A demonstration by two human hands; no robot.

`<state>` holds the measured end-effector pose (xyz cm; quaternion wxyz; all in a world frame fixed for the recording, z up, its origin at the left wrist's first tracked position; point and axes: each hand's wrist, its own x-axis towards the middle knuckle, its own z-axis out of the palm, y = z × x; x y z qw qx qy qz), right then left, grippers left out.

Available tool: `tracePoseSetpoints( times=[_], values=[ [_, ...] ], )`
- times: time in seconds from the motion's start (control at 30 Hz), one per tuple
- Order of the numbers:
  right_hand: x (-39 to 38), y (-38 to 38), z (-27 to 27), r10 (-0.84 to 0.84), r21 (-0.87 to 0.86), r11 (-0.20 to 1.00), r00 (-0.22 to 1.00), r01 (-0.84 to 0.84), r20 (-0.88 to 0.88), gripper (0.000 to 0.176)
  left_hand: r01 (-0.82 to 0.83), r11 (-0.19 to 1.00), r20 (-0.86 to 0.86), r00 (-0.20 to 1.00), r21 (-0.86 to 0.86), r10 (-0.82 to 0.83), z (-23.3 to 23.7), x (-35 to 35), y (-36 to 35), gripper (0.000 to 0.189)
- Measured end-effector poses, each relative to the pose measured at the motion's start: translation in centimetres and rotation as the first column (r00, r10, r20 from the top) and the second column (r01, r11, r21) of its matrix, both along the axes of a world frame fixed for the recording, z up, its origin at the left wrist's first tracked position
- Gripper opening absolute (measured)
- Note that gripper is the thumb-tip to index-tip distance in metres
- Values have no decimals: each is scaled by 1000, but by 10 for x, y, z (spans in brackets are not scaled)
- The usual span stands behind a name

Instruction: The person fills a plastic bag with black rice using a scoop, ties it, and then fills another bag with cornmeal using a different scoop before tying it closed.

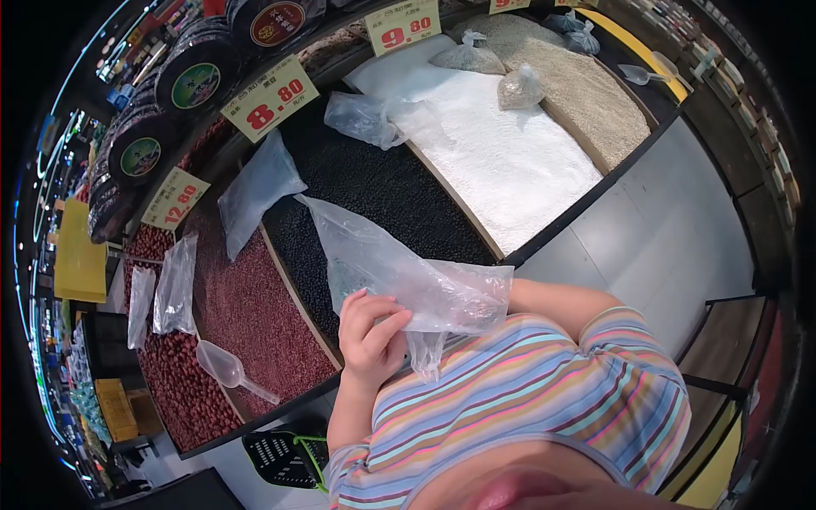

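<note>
A clear plastic bag (374, 242) stretches in front of my body, its far corner over the black beans (382, 187). My left hand (371, 330) is closed on the bag's near edge, fingers bent and thumb pressed against the film. My right hand (469, 297) is inside the bag's opening, which reaches its wrist; through the cloudy plastic I cannot make out how its fingers are held. A crumpled part of the bag hangs below, near my striped shirt (527, 382).
Bins hold small red beans (255, 314), larger dark red beans (183, 382), white grains (493, 144) and beige grains (586, 102). A clear scoop (225, 365) and loose plastic bags (259, 187) lie on them. Price signs (270, 98) and round packages (195, 81) line the back. A black basket (276, 459) stands below.
</note>
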<state>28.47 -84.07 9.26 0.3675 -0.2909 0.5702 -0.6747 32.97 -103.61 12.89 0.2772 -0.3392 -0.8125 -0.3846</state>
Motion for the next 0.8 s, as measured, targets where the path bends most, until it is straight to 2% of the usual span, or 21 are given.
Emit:
tracePoseSetpoints(
  times=[0.03,0.13,0.23,0.27,0.37,0.4,0.5,0.6,0.63,0.7,0.8],
  values=[
    [0,2,-3,18,13,1000,1000,-18,11,61,28,1000,16,999,-10,-28,0,-2,2,34],
    [8,15,-3,-64,142,986,981,91,-180,49,105,994,54,993,-19,-103,-2,-7,10,32],
    [12,26,-19,-109,23,994,993,108,49,39,180,984,95,979,14,-181,-4,-10,22,32],
    [14,30,-16,-152,65,987,984,146,98,31,199,980,111,973,25,-200,-4,-9,25,32],
    [18,42,-19,-148,84,986,989,146,10,25,257,964,164,950,73,-266,-1,-10,38,32],
    [22,44,-19,-216,-3,976,975,217,41,18,272,958,184,941,89,-284,-1,-10,42,31],
    [22,50,-38,-185,37,980,959,197,-214,13,306,942,262,906,137,-332,3,-6,55,30],
    [27,75,-36,-230,37,972,970,233,-75,10,366,911,307,859,192,-410,2,-7,80,27],
    [31,86,-33,-277,-11,960,959,278,55,9,391,896,316,840,210,-441,1,-8,90,26],
    [40,110,-29,-339,-97,918,887,385,313,8,430,867,386,777,251,-497,-1,-9,114,24],
    [46,158,-28,-455,-58,825,722,562,522,8,490,838,473,695,239,-541,-4,-11,156,20]
  ],
)
